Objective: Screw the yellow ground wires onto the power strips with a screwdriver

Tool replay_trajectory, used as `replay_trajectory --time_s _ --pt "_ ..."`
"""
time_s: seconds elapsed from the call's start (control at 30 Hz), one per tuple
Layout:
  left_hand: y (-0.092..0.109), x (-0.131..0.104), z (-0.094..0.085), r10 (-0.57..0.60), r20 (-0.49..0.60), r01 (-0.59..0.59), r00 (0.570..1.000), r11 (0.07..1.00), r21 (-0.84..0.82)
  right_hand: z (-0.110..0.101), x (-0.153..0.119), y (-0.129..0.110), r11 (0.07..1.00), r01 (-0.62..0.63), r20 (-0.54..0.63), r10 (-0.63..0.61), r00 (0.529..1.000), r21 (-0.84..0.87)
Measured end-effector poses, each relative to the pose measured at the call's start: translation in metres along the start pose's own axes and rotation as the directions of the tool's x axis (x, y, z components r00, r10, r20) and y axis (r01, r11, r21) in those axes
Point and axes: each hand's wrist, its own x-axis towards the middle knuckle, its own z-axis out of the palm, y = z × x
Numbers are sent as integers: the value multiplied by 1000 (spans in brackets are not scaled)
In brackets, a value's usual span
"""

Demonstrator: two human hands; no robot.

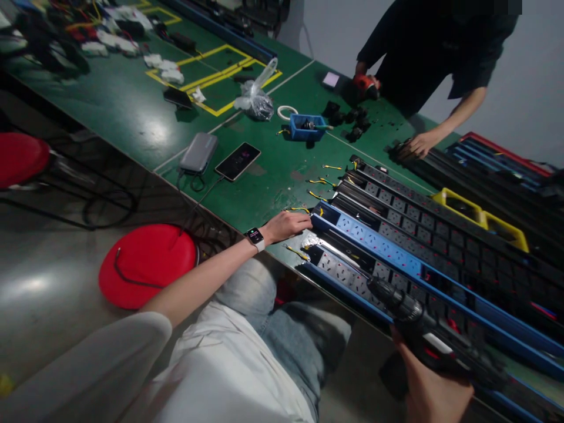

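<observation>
My left hand (288, 226), with a watch on its wrist, touches the near left end of a blue power strip (379, 244); its fingers are pressed together there. In my right hand (434, 382), at the lower right, is a black power screwdriver (423, 323) that points up and left over the strips. A second strip with grey sockets (346, 276) lies along the table's front edge. Several black strips (405, 208) lie side by side behind the blue one. Short yellow-green wires (298, 252) stick out from the strips' left ends.
Across the green table (282, 176), a person (440, 59) holds a red tool and touches black strips. A phone (238, 161), grey power bank (199, 153), blue bin (306, 130), plastic bag (255, 103) and yellow trays (460, 205) lie about. Red stool (145, 264) at left.
</observation>
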Motion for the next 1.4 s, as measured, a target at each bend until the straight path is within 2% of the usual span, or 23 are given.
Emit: replay_trajectory --time_s 0.1,0.17,0.23,0.27,0.3,0.33,0.37,0.43,0.5,0.57,0.7,0.8,0.9,1.0,1.17,1.27,1.4 --pt "-1 0 -5 -7 18 8 1000 999 -52 4 -4 -4 992 -66 -51 72 996 106" --pt "3 1 -8 -32 6 32 999 986 -164 6 -5 -1 985 -86 -47 94 994 152" --pt "15 3 -10 -177 -63 141 982 916 -377 6 -4 6 984 -94 -49 102 994 150" --pt "23 4 -9 -304 -88 215 949 823 -525 6 -4 10 986 -89 -53 97 994 143" --pt "34 4 -8 -444 -79 277 893 678 -681 5 -3 13 986 -81 -58 91 994 143" --pt "45 4 -7 -565 -24 310 825 488 -816 4 -3 16 986 -77 -55 86 995 149" --pt "56 4 -5 -642 62 313 764 285 -906 3 -3 18 985 -77 -52 86 995 156" --pt "79 4 -3 -687 231 274 689 -49 -961 0 -4 17 983 -94 -33 100 994 158" --pt "99 4 -3 -687 331 233 647 -235 -944 -1 -5 12 984 -103 -18 107 994 144" --pt "114 4 -5 -681 379 212 626 -319 -924 -3 -8 6 987 -97 -12 100 995 126" --pt "128 3 -9 -665 400 195 630 -363 -911 -3 -12 -4 990 -99 20 97 995 105" --pt "130 2 -11 -677 399 186 618 -367 -911 -3 -14 -8 982 -152 28 150 988 114" --pt "129 1 -14 -680 395 191 617 -358 -914 -3 -16 -9 984 -150 31 148 989 99" --pt "126 1 -19 -668 379 204 641 -328 -922 -5 -14 -7 990 -107 31 105 994 92" --pt "120 0 -33 -635 361 274 683 -236 -933 -12 -10 -1 993 -108 84 104 991 40" --pt "118 -1 -41 -605 372 307 704 -213 -928 -16 -9 1 996 -88 109 86 990 9" --pt "121 -1 -41 -632 387 295 671 -252 -922 -15 -12 5 994 -106 135 100 986 33"
